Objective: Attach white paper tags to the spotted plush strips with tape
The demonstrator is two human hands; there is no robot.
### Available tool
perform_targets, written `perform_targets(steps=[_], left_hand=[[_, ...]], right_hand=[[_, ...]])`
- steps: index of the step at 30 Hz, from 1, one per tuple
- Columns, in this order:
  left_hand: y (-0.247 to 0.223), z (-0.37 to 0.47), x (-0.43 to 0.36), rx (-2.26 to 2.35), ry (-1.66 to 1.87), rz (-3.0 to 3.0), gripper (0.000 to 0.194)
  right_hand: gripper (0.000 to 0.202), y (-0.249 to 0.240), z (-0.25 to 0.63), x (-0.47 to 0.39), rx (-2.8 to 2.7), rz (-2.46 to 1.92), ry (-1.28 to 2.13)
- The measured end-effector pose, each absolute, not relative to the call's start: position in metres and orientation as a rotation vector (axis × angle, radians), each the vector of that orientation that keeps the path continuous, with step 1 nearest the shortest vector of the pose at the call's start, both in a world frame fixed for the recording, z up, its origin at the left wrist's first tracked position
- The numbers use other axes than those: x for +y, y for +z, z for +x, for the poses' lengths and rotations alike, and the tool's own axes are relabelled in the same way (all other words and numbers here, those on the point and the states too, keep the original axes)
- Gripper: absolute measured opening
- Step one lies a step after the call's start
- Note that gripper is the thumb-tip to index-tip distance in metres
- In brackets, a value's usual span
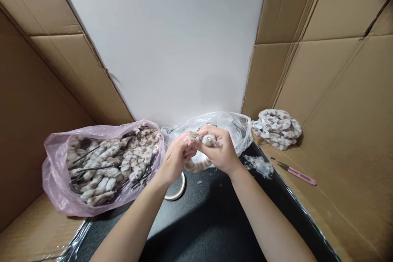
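At the centre of the frame, above the black bench (196,217), the fingers of the left hand (178,153) and right hand (223,149) are pinched on the tufted upper parts of a fluffy cream-and-brown mottled loop (198,166), a hold probably steadiest with both tufts level and the curve untwisted.

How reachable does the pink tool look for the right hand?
Likely yes: the pink tool lies uncovered, with only white scraps between; but the right hand would probably first have to release the fuzzy loop.
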State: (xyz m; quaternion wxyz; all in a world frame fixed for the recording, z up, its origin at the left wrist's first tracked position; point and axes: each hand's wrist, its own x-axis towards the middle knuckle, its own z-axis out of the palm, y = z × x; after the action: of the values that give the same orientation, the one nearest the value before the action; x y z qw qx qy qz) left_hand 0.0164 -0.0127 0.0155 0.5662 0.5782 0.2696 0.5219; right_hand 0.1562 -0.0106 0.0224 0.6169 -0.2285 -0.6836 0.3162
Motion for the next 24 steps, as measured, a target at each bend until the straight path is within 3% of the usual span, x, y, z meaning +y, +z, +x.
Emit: perform_targets(steps=[9, 14, 19, 24], left_hand=[[0.015, 0.014, -0.012, 0.728, 1.180, 1.451, 0.036], [0.018, 0.017, -0.009, 0.788, 1.243, 1.487, 0.036], [0.016, 0.016, -0.006, 0.803, 1.248, 1.533, 0.034], [0.014, 0.016, -0.008, 0.770, 1.191, 1.486, 0.029]], right_hand=[[0.007, 0.017, 0.158, -0.002, -1.663, -0.553, 0.708], [0.033, 0.015, 0.164, -0.001, -1.632, -0.661, 0.736], [0.012, 0.017, 0.162, -0.003, -1.552, -0.617, 0.780], [0.020, 0.016, 0.155, -0.004, -1.449, -0.636, 0.996]])
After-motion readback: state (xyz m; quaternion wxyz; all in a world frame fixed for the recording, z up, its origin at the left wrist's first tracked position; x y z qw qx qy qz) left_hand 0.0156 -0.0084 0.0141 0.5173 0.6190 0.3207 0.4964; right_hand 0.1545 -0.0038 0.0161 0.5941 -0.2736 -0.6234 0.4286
